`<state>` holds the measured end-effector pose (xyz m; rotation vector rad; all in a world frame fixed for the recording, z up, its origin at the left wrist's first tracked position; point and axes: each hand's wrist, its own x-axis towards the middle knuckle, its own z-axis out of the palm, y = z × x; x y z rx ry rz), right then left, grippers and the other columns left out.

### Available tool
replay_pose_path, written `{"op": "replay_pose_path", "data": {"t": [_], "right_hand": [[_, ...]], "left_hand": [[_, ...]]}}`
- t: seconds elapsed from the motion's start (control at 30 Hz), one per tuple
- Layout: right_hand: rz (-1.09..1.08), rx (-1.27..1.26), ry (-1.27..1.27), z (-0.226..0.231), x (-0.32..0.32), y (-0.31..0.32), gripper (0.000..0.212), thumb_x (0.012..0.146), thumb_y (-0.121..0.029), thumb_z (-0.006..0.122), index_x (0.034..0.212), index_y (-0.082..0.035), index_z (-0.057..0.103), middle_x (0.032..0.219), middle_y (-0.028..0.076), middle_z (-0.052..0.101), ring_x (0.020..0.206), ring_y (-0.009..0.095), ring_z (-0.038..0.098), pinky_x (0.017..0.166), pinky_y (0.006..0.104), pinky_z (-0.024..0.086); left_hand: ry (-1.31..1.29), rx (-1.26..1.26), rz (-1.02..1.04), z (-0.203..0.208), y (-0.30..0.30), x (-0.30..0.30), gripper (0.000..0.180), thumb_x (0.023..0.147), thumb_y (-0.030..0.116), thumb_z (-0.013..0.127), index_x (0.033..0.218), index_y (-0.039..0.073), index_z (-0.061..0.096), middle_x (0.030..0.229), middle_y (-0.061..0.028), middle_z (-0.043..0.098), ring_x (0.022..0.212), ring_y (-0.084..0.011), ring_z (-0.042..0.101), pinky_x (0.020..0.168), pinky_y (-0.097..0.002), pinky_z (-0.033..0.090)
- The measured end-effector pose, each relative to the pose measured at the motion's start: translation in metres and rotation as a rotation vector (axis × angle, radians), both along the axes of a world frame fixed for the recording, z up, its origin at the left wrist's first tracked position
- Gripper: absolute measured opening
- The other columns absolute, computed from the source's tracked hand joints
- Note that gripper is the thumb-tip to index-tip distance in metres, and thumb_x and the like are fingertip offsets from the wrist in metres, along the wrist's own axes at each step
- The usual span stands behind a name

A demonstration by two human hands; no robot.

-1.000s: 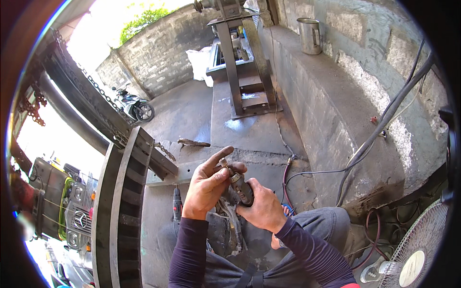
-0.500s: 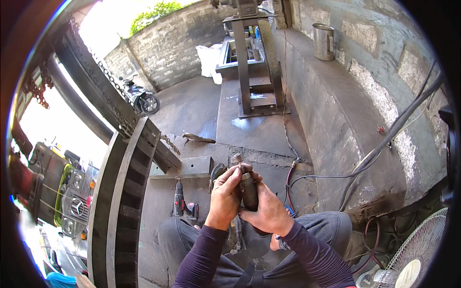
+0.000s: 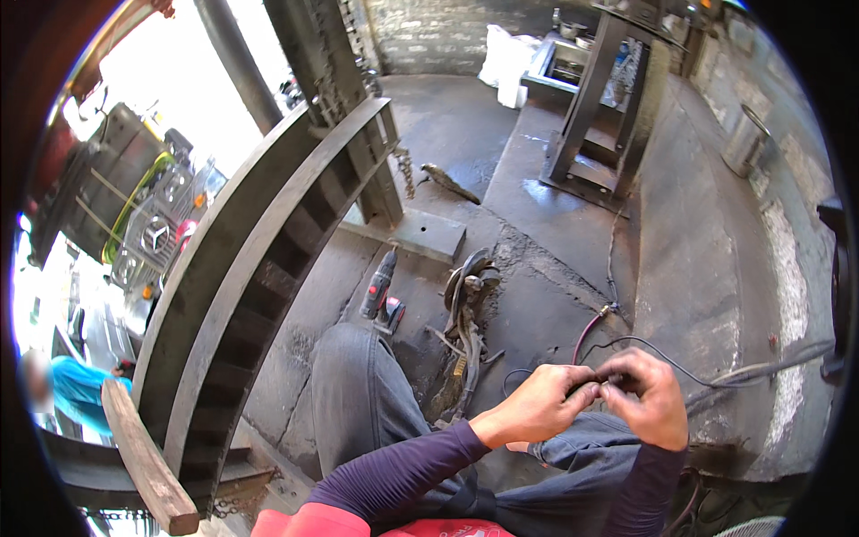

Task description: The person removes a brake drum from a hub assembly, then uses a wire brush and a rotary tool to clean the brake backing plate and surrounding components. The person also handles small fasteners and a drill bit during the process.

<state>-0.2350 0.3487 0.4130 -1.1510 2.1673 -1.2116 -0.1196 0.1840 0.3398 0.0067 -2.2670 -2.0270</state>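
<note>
Covering most of the view: concrete floor (image 3: 443, 121), dark and stained.

Curved steel frame (image 3: 234, 259), one, at left; ladder-like, with crosspieces between two long flanges.

Steel stand (image 3: 586, 103), one, upright at far right on a base plate.

Open tub (image 3: 544, 83), one, rectangular, just beyond the stand and to its left; several objects inside, too small to identify.

Sack (image 3: 506, 55), one, white, beside the tub; contents hidden.

Steel channel (image 3: 429, 234), one, lying on the floor.

Cordless drill (image 3: 380, 291), one, dark with red, resting near the channel, bit end toward it.

Mug (image 3: 744, 141), one, metal, cylindrical, on the ledge (image 3: 693, 224) at right; interior not visible.

Hands, bare, two, above the person's right leg. Left hand (image 3: 537, 403): thumb and fingers pinched on a small dark piece. Right hand (image 3: 649, 398): fingers curled, tips grasping the same piece.

Small dark piece (image 3: 608, 380), one, between both sets of fingertips; mostly covered, kind indeterminable.
</note>
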Motion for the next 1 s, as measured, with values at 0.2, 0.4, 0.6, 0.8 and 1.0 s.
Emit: {"op": "replay_pose_path", "data": {"t": [0.2, 0.4, 0.6, 0.8, 1.0], "right_hand": [[0.054, 0.155, 0.146, -0.013, 0.022, -0.002, 0.016, 0.072, 0.004, 0.072, 0.085, -0.003, 0.067, 0.075, 0.01, 0.068, 0.065, 0.019, 0.07, 0.061, 0.0309, 0.054], [0.056, 0.388, 0.165, 0.054, 0.073, 0.017, 0.017, 0.081, 0.004, 0.074, 0.096, -0.002, 0.068, 0.086, 0.004, 0.067, 0.069, 0.009, 0.056, 0.063, 0.0254, 0.046], [0.103, 0.342, 0.182, 0.091, 0.109, 0.005, 0.023, 0.074, 0.012, 0.074, 0.091, -0.002, 0.067, 0.083, 0.007, 0.066, 0.068, 0.012, 0.061, 0.061, 0.0258, 0.048], [0.006, 0.371, -0.021, 0.11, 0.127, 0.005, 0.021, 0.079, 0.015, 0.07, 0.093, -0.001, 0.067, 0.085, 0.006, 0.066, 0.073, 0.008, 0.059, 0.058, 0.0247, 0.045], [0.098, 0.513, 0.092, 0.125, 0.112, 0.038, 0.019, 0.084, -0.009, 0.079, 0.099, -0.004, 0.069, 0.083, 0.011, 0.069, 0.071, 0.025, 0.071, 0.065, 0.0358, 0.057]], "left_hand": [[0.026, -0.119, -0.118, 0.001, -0.018, 0.019, 0.022, 0.098, 0.016, 0.064, 0.102, -0.005, 0.07, 0.093, -0.0276, 0.071, 0.092, -0.0465, 0.069, 0.083, -0.0506, 0.053], [0.099, 0.108, -0.268, 0.023, -0.007, 0.049, 0.024, 0.097, 0.019, 0.061, 0.099, -0.004, 0.07, 0.085, -0.0274, 0.07, 0.087, -0.0444, 0.071, 0.08, -0.0515, 0.054], [0.111, 0.151, -0.37, 0.042, -0.01, 0.071, 0.03, 0.089, 0.023, 0.062, 0.097, -0.003, 0.075, 0.088, -0.0305, 0.07, 0.083, -0.0457, 0.071, 0.075, -0.0526, 0.054], [0.082, 0.232, -0.387, 0.064, -0.016, 0.089, 0.029, 0.091, 0.022, 0.062, 0.094, -0.003, 0.075, 0.085, -0.0305, 0.07, 0.084, -0.0461, 0.071, 0.074, -0.0531, 0.054], [0.194, -0.235, -0.424, 0.074, 0.014, 0.089, 0.034, 0.094, 0.022, 0.067, 0.118, -0.002, 0.065, 0.108, -0.0216, 0.07, 0.098, -0.0402, 0.07, 0.084, -0.0484, 0.055]]}}
